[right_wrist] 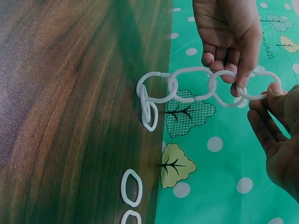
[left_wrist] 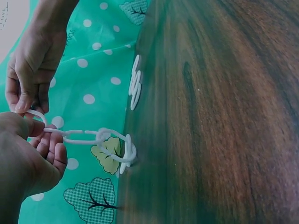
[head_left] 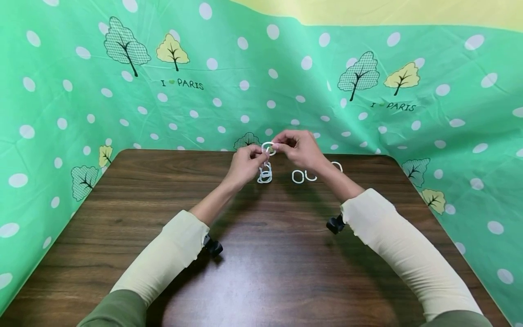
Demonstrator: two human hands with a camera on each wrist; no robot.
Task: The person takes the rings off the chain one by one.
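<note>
Over the far edge of the table, both hands work close together on a chain of white plastic links. The left hand (head_left: 244,166) pinches the topmost chain link (right_wrist: 213,84) between thumb and fingers. Below it, the linked chain (left_wrist: 84,141) hangs down, and its lower links rest in a small pile (head_left: 265,174) on the table. The right hand (head_left: 301,149) pinches a white C-shaped link (right_wrist: 256,98) by its side. In the right wrist view this link passes through the left hand's link. Fingertips partly hide where the two meet.
Loose white links (head_left: 293,177) lie to the right of the chain on the brown wooden table (head_left: 253,254), one partly behind the right forearm. A green dotted cloth (head_left: 229,100) hangs just behind the table's far edge.
</note>
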